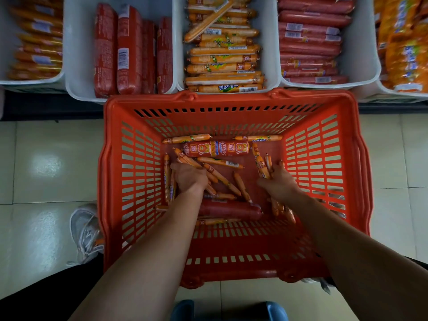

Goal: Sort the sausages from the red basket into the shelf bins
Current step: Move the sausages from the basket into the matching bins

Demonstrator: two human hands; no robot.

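I am looking straight down into a red basket (pixel 234 105) sitting on a pale tiled floor (pixel 46 163), with both my bare arms reaching into it. My left hand (pixel 190 176) is lying palm down at the left of the basket bottom, fingers curled around several thin orange sausages (pixel 209 169) that are fanning out toward the far side. My right hand (pixel 279 183) is closing around a small bunch of thin orange sausages (pixel 262 165) near the right wall, their ends sticking up past my fingers. Loose thin sausages are lying scattered across the basket bottom between and around my hands. A thick red printed sausage (pixel 216 148) is lying crosswise toward the far side, and a thick dark red sausage (pixel 229 210) is lying crosswise nearer to me, partly under my left forearm. Just beyond the basket, touching its far rim, pale shelf bins are standing in a row: one bin (pixel 78 54) is holding thick red sausages, the next bin (pixel 269 54) thin orange ones, and the bin to its right (pixel 363 54) slimmer red ones. My grey shoe (pixel 84 230) is showing left of the basket.
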